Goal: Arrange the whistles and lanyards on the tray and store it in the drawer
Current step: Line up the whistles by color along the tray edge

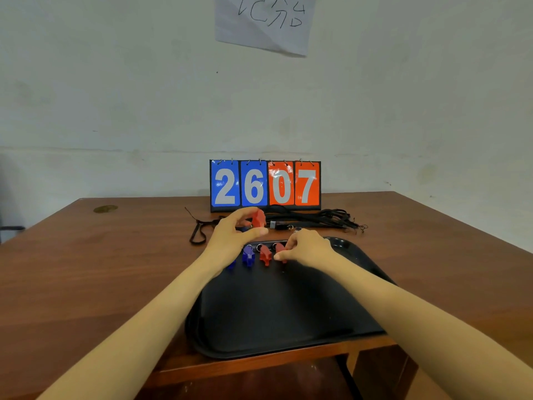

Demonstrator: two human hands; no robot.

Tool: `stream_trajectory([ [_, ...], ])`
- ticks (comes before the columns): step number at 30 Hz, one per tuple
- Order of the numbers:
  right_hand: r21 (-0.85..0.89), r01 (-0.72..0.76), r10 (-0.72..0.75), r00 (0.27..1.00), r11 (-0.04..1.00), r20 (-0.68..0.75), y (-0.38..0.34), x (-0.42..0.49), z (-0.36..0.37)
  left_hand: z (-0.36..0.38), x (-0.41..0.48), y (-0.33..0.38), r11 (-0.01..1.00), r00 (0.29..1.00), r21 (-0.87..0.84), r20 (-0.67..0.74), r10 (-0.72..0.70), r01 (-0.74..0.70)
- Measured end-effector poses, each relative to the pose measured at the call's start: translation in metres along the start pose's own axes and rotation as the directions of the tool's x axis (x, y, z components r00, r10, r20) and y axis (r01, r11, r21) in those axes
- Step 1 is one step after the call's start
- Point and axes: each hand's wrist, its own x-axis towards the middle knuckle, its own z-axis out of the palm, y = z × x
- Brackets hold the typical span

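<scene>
The left hand [239, 229], its grip pinching a red moulded-plastic whistle [258, 218], hangs at centre frame just beyond the far rim of the matte black plastic tray [288, 313]. The row of whistles [264, 254] runs left to right below it. We judge the free slot lies lower right, past the right hand [305, 249], whose grip pinches the end red whistle [280, 249]. Black woven lanyards [317, 221] lie on the wooden table [115, 269] behind.

A brown wooden table [86, 269] carries a black tray [274, 313] overhanging its near edge; black lanyards [323, 219] beyond it; a flip scoreboard [265, 184] behind.
</scene>
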Motion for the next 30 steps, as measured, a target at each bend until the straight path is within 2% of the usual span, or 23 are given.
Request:
stream_trajectory([
  [12, -0.004, 0.012, -0.012, 1.000, 1.000, -0.024, 0.002, 0.000, 0.000, 0.003, -0.004, 0.001, 1.000, 1.000, 0.014, 0.022, -0.011, 0.011],
  [15, 0.196, 0.048, -0.029, 0.995, 0.979, -0.100, 0.001, -0.005, -0.019, 0.005, -0.008, 0.001, 1.000, 0.999, -0.011, 0.035, -0.019, 0.019],
  [17, 0.410, 0.100, -0.055, 0.991, 0.907, -0.118, -0.003, -0.011, -0.036, 0.006, -0.010, 0.003, 0.999, 0.999, -0.033, 0.040, -0.011, 0.012],
  [19, 0.560, 0.101, -0.076, 0.995, 0.822, -0.068, -0.007, -0.020, -0.046, 0.009, -0.013, 0.006, 0.998, 1.000, -0.070, 0.016, -0.004, 0.005],
  [24, 0.690, 0.021, -0.080, 0.995, 0.724, 0.053, -0.014, -0.033, -0.043, 0.022, -0.017, 0.016, 0.988, 0.999, -0.153, -0.048, 0.005, -0.013],
  [27, 0.744, 0.016, -0.046, 0.999, 0.668, 0.020, -0.011, -0.036, -0.043, 0.029, -0.020, 0.024, 0.992, 1.000, -0.123, -0.004, 0.013, -0.013],
  [30, 0.729, 0.046, -0.001, 0.998, 0.683, -0.062, -0.008, -0.037, -0.043, 0.033, -0.022, 0.031, 0.994, 0.999, -0.106, 0.033, -0.018, 0.022],
])
